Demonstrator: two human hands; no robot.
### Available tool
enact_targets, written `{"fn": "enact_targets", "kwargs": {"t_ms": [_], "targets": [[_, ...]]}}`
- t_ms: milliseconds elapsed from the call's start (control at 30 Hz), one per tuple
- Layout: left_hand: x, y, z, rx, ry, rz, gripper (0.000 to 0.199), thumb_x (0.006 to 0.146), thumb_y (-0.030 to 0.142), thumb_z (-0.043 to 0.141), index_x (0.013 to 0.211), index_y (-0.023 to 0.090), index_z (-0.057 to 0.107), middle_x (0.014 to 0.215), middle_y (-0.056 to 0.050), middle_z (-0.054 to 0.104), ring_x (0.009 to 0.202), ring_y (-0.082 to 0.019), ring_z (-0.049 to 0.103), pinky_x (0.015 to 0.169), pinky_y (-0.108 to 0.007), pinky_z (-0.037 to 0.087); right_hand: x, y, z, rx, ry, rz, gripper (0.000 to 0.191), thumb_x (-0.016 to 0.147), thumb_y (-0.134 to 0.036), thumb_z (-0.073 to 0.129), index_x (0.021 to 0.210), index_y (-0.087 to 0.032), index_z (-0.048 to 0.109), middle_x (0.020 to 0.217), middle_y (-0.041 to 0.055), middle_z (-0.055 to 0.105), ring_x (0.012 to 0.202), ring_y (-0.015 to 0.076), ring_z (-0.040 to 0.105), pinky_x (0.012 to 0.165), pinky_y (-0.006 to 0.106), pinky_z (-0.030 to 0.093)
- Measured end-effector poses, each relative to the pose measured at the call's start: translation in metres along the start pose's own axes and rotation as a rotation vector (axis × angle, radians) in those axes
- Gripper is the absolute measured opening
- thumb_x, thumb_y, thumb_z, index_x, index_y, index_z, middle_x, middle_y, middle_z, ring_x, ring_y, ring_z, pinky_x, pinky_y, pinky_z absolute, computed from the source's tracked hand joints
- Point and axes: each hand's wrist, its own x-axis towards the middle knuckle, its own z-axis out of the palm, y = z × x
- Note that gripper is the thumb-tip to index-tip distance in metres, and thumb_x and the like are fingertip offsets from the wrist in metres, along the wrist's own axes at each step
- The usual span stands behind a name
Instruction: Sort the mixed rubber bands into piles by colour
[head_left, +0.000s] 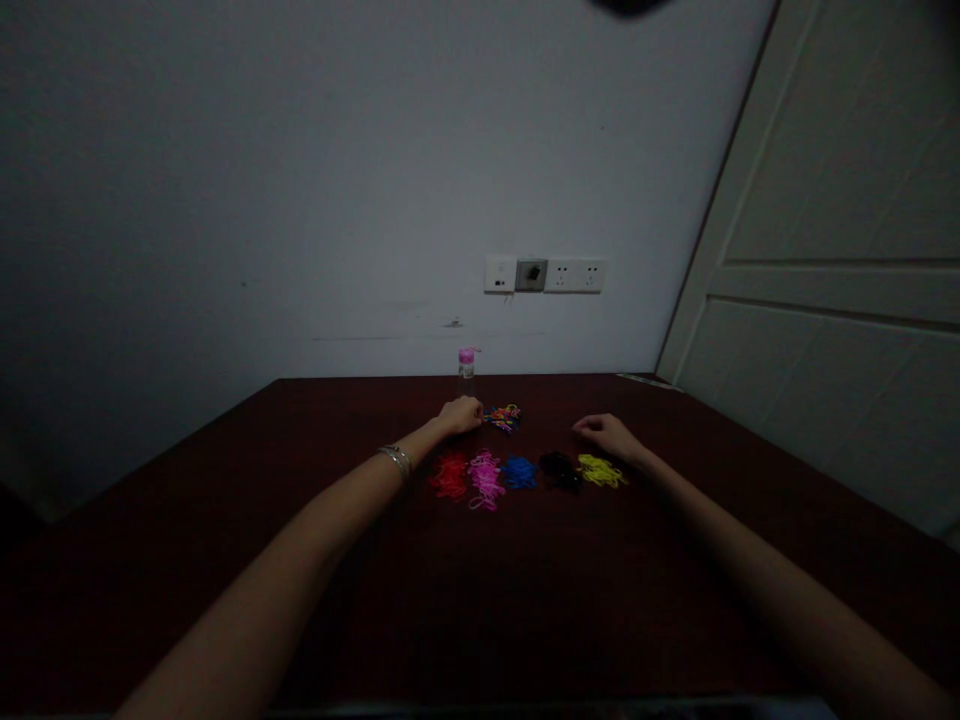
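Beneath both hands' fingers extends a dark red table (480,610). Beyond the left hand's (460,413) fingers stands a pink-capped bottle (466,372). Nearer the wearer than the fingers, thin loops lie in a row: red pile (450,477), pink pile (486,478), blue pile (519,472), black pile (560,471), yellow pile (600,470), the last close to the right hand (606,436). Immediately right of the left fingertips sits the mixed pile (504,417), no clear long axis; the left hand is nearer, the right well apart. Fingers of both hands are curled; whether either grips a loop cannot be determined.
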Motion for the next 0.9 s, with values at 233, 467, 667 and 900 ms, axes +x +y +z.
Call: {"fn": "enact_targets", "kwargs": {"t_ms": [233, 467, 667, 900], "targets": [[-0.002, -0.015, -0.004, -0.032, -0.027, 0.064, 0.017, 0.072, 0.025, 0.053, 0.082, 0.021, 0.066, 0.088, -0.004, 0.065, 0.078, -0.016, 0.059, 0.065, -0.021, 0.042, 0.000, -0.003, -0.002, -0.026, -0.011, 0.002, 0.029, 0.070, -0.029, 0.053, 0.084, -0.010, 0.069, 0.076, 0.0072, 0.068, 0.064, 0.0150, 0.058, 0.058, 0.022, 0.044], [-0.007, -0.023, -0.009, -0.062, -0.023, 0.090, 0.020, 0.071, 0.025, 0.054, 0.086, 0.022, 0.067, 0.090, -0.003, 0.065, 0.081, -0.016, 0.059, 0.067, -0.021, 0.043, 0.002, -0.007, -0.004, -0.004, -0.044, 0.030, 0.028, 0.069, -0.028, 0.052, 0.081, -0.010, 0.069, 0.069, 0.0067, 0.067, 0.058, 0.0139, 0.056, 0.052, 0.022, 0.042], [-0.006, -0.010, 0.000, 0.016, -0.014, 0.067, 0.025, 0.075, 0.030, 0.050, 0.094, 0.024, 0.065, 0.099, -0.005, 0.064, 0.090, -0.019, 0.058, 0.072, -0.025, 0.045, 0.001, -0.004, -0.003, -0.023, -0.054, 0.027, 0.028, 0.069, -0.028, 0.052, 0.082, -0.010, 0.069, 0.080, 0.0088, 0.069, 0.067, 0.0166, 0.060, 0.060, 0.024, 0.045], [-0.003, -0.004, 0.005, 0.048, 0.020, 0.013, 0.023, 0.078, 0.033, 0.047, 0.089, 0.021, 0.064, 0.096, -0.007, 0.063, 0.088, -0.019, 0.059, 0.072, -0.026, 0.046, -0.003, -0.004, -0.002, -0.025, -0.036, 0.008, 0.028, 0.070, -0.031, 0.052, 0.082, -0.011, 0.069, 0.081, 0.0084, 0.069, 0.072, 0.0181, 0.060, 0.066, 0.025, 0.046]]}}
